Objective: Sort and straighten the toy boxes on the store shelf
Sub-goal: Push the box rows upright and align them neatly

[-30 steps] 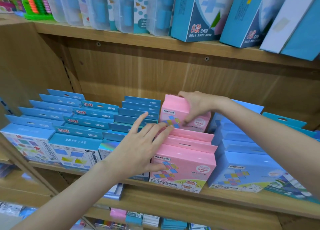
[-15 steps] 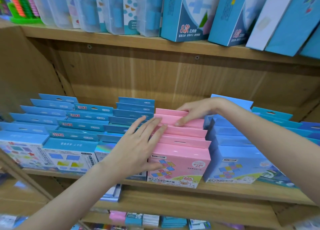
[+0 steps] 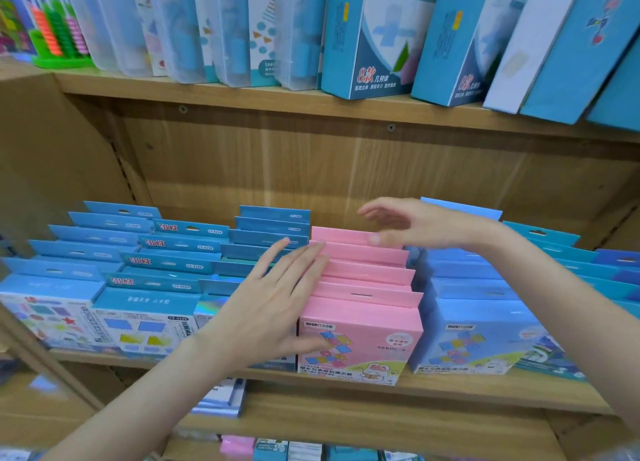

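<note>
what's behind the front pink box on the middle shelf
Behind the front pink box stand more pink boxes in a row; only their top flaps show. The left hand covers their left edge.

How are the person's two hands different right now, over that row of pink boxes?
The left hand lies with straight fingers against the left side of the pink boxes, its thumb on the front box's face; the right hand hangs over the back of the row, blurred, so contact there is unclear. The left hand reaches from below, the right hand from the right. Both are open and hold nothing.
</note>
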`<state>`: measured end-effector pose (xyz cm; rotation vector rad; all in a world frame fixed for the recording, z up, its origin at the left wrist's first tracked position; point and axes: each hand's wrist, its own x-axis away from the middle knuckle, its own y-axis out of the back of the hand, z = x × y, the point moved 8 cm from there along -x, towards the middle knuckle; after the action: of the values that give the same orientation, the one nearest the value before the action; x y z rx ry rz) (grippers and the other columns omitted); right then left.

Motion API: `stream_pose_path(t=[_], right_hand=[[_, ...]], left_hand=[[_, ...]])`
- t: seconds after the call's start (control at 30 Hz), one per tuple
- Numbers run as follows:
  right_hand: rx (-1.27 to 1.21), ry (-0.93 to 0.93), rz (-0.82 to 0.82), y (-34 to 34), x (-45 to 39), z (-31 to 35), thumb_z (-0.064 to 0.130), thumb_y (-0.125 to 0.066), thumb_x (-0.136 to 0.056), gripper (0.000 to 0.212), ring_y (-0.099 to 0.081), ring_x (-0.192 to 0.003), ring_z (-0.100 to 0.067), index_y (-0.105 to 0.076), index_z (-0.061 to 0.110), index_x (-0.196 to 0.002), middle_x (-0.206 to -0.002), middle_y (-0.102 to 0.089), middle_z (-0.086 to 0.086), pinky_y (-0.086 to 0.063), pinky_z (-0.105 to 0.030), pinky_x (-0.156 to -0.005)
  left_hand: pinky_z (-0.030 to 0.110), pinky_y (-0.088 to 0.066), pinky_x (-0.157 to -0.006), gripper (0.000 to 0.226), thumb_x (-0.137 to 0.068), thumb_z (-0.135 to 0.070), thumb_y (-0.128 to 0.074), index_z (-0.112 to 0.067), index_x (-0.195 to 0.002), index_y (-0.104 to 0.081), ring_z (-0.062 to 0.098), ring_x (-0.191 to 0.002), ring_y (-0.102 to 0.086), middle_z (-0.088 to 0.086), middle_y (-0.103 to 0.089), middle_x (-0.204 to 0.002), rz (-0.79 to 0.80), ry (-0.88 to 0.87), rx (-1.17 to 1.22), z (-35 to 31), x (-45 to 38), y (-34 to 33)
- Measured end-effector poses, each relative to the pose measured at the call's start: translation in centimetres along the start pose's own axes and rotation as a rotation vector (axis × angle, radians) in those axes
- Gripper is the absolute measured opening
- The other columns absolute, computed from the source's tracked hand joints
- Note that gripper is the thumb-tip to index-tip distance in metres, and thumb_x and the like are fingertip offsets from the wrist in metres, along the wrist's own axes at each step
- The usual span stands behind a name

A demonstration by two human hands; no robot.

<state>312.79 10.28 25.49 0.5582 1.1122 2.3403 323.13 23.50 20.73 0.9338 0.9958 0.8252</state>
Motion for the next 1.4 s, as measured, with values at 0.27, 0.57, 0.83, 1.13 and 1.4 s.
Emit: stream_pose_path(t=[0.27,0.57,0.83,1.13,1.4], right_hand=[[0.534,-0.127,0.221,-5.3,2.3,-0.8,0.067,-0.072,-0.054,0.126,0.025,-0.14,-0.024,0.016,0.04,-0.141,-0.152,0.027,0.001,0.005,-0.044,-0.117],[0.606,-0.175,0.165,-6.6,1.9,-1.0,0.07,-0.071,-0.051,0.136,0.035,-0.135,-0.025,0.026,0.034,-0.139,-0.147,0.038,-0.004,0.014,-0.046,-0.112],[0.568,-0.152,0.097,-6.4,2.4,-0.3,0.07,-0.07,-0.052,0.132,0.032,-0.137,-0.023,0.023,0.037,-0.14,-0.15,0.032,-0.001,0.016,-0.043,-0.111],[0.532,-0.331,0.0,-0.4,10.0,-4.2,0.066,-0.068,-0.056,0.122,0.018,-0.142,-0.019,0.014,0.038,-0.142,-0.155,0.018,0.0,0.006,-0.041,-0.116],[0.714,-0.312,0.042,0.4,10.8,-10.4,0.066,-0.073,-0.055,0.13,-0.005,-0.14,-0.025,0.019,0.036,-0.141,-0.15,-0.005,-0.006,-0.011,-0.039,-0.114]], left_hand=[[0.05,-0.016,-0.108,0.105,-0.065,-0.079,-0.037,-0.012,-0.144,-0.025,0.03,-0.13,-0.037,0.012,-0.039,-0.143,0.117,0.076,-0.053,4.3,3.4,-0.9],[0.044,-0.016,-0.107,0.087,-0.068,-0.072,-0.045,-0.018,-0.135,-0.035,0.022,-0.122,-0.037,0.007,-0.05,-0.133,0.083,0.067,-0.014,4.7,4.0,-1.9],[0.041,-0.009,-0.111,0.088,-0.069,-0.073,-0.044,-0.017,-0.137,-0.033,0.022,-0.126,-0.034,0.007,-0.045,-0.137,0.068,0.069,0.051,4.8,4.3,-1.7],[0.047,-0.009,-0.111,0.096,-0.068,-0.074,-0.047,-0.013,-0.139,-0.028,0.022,-0.131,-0.029,0.011,-0.039,-0.141,-0.151,-0.028,0.248,-0.7,-0.3,2.0],[0.049,-0.007,-0.109,0.103,-0.061,-0.078,-0.039,-0.013,-0.14,-0.031,0.033,-0.134,-0.021,0.016,-0.034,-0.145,-0.093,-0.023,0.107,-6.2,-5.2,0.9]])
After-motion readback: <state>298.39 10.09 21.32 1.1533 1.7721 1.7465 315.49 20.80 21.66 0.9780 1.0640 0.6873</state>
